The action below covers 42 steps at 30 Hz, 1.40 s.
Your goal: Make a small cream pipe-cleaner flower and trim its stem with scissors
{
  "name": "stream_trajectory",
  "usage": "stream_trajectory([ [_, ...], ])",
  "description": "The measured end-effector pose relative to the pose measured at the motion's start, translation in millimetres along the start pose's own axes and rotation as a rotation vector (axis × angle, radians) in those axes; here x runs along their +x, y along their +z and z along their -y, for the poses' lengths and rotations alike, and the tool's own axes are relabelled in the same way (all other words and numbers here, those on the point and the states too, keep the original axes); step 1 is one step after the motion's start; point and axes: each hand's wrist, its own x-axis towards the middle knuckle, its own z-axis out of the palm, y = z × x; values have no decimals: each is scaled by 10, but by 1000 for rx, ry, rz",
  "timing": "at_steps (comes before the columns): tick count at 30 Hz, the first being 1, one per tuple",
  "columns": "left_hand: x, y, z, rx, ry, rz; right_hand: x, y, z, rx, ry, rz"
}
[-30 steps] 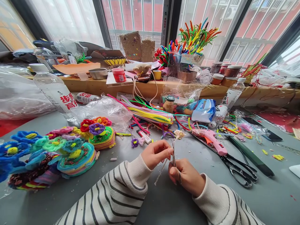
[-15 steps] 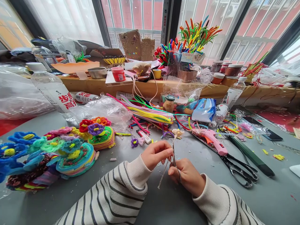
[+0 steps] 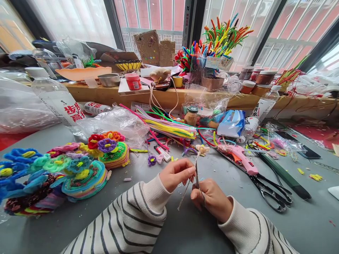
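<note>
My left hand (image 3: 178, 173) is closed in a pinch on a thin cream stem (image 3: 182, 198), whose loose end hangs down below the fingers. A small cream fuzzy flower (image 3: 202, 150) shows just above the fingertips, at the upper end of the stem. My right hand (image 3: 212, 198) is wrapped round a small pair of scissors (image 3: 197, 179). The blades point up beside my left fingertips, against or very near the stem; whether they touch it I cannot tell.
A pink glue gun (image 3: 242, 158) and large black-handled scissors (image 3: 272, 197) lie to the right. Colourful fuzzy flowers (image 3: 82, 164) stand at the left. Behind are a pile of pipe cleaners (image 3: 169, 128), a small jar (image 3: 191, 116), a lighter (image 3: 162, 153) and a water bottle (image 3: 54, 98).
Both hands keep nearly the same pose, with the scissors still by the stem. The cream flower and the stem's loose end have shifted very slightly; the camera view has moved a little.
</note>
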Motion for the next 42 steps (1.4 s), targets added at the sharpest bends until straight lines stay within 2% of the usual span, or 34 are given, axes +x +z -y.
stream_trajectory([
  [22, 6, 59, -18, -16, -15, 20, 0, 19, -30, -37, 8, -45],
  [37, 3, 67, -3, 1, -15, -25, 7, 30, -35, -23, 28, -27],
  [42, 10, 63, 12, 5, -23, -7, -3, 26, -26, -30, 40, -47],
])
